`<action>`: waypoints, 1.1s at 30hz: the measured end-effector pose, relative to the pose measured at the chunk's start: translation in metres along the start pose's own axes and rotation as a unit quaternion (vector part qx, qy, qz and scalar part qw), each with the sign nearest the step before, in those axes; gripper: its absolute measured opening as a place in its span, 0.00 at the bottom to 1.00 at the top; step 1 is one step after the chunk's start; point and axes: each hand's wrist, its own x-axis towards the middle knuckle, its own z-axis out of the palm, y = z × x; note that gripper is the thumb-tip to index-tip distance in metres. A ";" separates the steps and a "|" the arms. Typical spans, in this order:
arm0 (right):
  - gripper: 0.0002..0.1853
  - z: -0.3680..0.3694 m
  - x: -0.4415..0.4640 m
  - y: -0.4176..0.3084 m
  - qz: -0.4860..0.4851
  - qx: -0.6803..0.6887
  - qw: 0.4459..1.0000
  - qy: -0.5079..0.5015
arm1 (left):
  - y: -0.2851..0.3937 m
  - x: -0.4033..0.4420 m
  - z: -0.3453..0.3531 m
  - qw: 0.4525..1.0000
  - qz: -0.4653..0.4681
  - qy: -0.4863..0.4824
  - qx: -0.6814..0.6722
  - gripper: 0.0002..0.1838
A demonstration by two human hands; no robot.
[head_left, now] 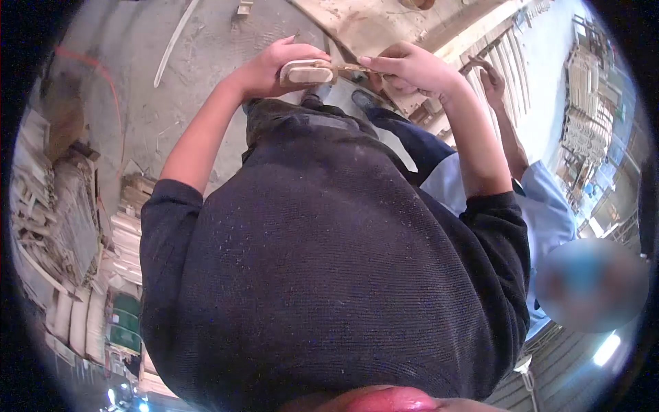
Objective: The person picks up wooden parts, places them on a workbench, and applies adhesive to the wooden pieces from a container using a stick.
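Observation:
My left hand is closed around a pale wooden piece with a rounded end, its flat oval face turned toward me. My right hand pinches a thin, brownish stick-like tool; its kind cannot be made out. The tool's tip points left and meets or nearly meets the right edge of the wooden piece. Both hands are in front of me at the top of the view, beside a wooden worktable.
A co-worker in a light blue shirt stands close at my right, one hand near slatted wooden parts. Stacked wooden pieces stand far right, more wood at left. An orange hose lies on the floor.

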 end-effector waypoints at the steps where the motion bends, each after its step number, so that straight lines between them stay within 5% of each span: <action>1: 0.27 0.001 -0.002 0.001 0.003 0.021 1.000 0.012 | 0.001 -0.001 0.000 1.000 -0.018 -0.007 0.004 0.26; 7: 0.25 -0.001 -0.021 -0.005 -0.001 -0.025 1.000 -0.001 | 0.006 0.001 0.000 0.998 -0.045 -0.038 -0.008 0.28; 10: 0.24 -0.005 -0.016 0.024 -0.110 -0.048 0.990 0.075 | 0.000 -0.002 -0.001 0.999 -0.029 -0.029 0.020 0.28; 11: 0.23 -0.005 -0.021 0.019 -0.057 -0.018 0.992 0.111 | 0.001 -0.005 -0.002 0.999 -0.035 -0.036 0.018 0.28; 23: 0.23 0.007 -0.008 0.020 -0.143 0.069 0.987 0.038 | -0.006 0.006 -0.009 0.998 0.012 -0.052 0.017 0.28; 26: 0.23 -0.004 -0.006 0.038 -0.119 0.201 0.972 0.006 | -0.007 0.009 -0.010 0.998 0.017 -0.056 -0.003 0.28; 30: 0.20 -0.053 -0.021 0.086 -0.207 0.369 0.904 0.070 | -0.009 0.015 -0.017 0.996 -0.019 -0.083 -0.005 0.30; 33: 0.22 -0.100 -0.028 0.094 -0.171 0.299 0.907 0.242 | 0.000 0.018 -0.022 0.994 -0.055 -0.096 -0.023 0.30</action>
